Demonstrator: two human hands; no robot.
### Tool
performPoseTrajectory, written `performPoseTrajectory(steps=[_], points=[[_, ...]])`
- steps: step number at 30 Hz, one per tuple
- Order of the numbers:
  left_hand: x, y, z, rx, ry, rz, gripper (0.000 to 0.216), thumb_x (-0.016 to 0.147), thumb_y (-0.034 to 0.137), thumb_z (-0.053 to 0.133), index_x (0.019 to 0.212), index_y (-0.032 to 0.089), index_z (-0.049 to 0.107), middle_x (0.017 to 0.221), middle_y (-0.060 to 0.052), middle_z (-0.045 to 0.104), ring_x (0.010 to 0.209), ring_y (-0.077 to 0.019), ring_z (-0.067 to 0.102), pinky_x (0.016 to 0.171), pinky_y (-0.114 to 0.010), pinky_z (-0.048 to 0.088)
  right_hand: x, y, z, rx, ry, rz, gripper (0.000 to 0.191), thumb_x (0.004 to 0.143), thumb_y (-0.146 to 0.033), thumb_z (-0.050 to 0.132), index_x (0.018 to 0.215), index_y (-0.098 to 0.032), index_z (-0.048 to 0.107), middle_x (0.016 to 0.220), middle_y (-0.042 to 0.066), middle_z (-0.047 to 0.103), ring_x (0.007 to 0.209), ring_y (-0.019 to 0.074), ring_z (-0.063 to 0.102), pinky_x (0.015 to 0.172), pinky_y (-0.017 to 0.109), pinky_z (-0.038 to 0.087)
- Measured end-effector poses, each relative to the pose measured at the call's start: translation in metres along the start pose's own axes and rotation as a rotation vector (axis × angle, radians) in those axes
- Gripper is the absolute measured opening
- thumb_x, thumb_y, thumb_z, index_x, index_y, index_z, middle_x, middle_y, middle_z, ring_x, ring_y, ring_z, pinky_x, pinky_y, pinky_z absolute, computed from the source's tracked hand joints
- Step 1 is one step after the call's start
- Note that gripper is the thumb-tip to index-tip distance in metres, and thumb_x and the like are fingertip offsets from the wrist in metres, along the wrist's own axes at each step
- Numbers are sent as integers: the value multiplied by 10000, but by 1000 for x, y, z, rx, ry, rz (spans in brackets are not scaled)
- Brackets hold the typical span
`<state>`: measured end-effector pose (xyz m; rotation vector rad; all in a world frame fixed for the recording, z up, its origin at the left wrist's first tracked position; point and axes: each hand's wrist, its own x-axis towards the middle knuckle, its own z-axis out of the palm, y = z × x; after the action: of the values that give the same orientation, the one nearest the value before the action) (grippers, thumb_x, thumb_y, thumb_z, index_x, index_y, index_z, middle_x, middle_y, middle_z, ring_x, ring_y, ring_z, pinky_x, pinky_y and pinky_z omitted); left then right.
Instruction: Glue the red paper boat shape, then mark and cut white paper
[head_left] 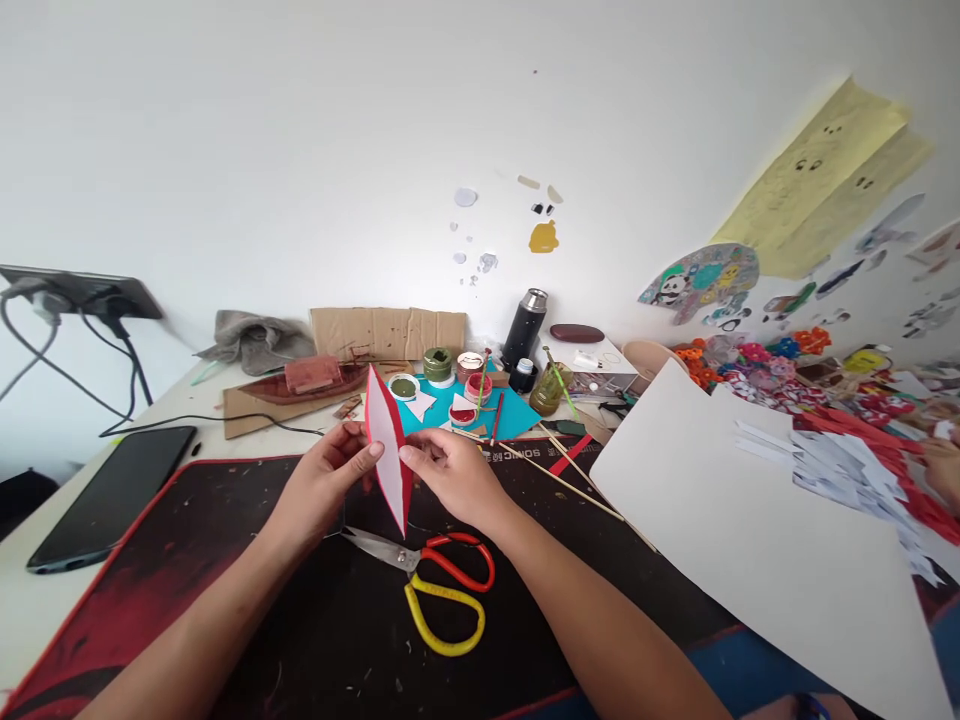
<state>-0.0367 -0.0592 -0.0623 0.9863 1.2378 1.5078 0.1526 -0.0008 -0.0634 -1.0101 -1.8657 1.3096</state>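
Left hand and right hand pinch the paper between thumbs and fingers, above the mat near its far edge; light, even thumb pressure should best spare it stray creases.

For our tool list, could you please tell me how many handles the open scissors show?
2: a red handle, farther away, and a yellow handle, nearer the camera.

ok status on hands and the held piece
Left hand, right hand: both gripping red-and-white piece. Piece raised. Scissors close by on dark mat.
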Motion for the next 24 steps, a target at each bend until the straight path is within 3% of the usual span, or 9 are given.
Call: performPoseTrajectory(steps=[8, 15, 19, 24], points=[[1, 6, -3, -11, -5, -45, 512, 622, 496, 1019, 911, 226, 695, 802, 5, 692, 639, -158, 574, 504, -248, 457, 2, -1, 15, 55, -20, 26, 373, 970, -581, 768, 1052, -219, 790, 767, 17, 674, 718, 198, 646, 669, 308, 514], [-1, 4, -4, 25, -32, -64, 491, 672, 533, 993, 927, 234, 699, 813, 8, 695, 608, -145, 565, 498, -254, 481, -2, -4, 13, 109, 3, 12, 422, 936, -629, 768, 1008, -213, 789, 742, 13, 634, 672, 181, 566, 607, 296, 441], [-3, 3, -4, 28, -54, -47, 444, 755, 582, 935, 926, 223, 737, 800, 3, 677, 586, -136, 563, 507, -258, 496, -5, -3, 10, 248, -58, 85, 451, 936, -635, 743, 1054, -202, 791, 672, -9, 625, 521, 132, 472, 501, 276, 363], [-6, 5, 1, -57, -59, -108, 480, 726, 616, 946, 867, 210, 731, 741, 4, 654, 564, -134, 565, 475, -245, 481, -10, -5, 2, 356, -111, 139, 461, 917, -638, 745, 1003, -185, 765, 614, -31, 615, 457, 103, 438, 454, 259, 313]])
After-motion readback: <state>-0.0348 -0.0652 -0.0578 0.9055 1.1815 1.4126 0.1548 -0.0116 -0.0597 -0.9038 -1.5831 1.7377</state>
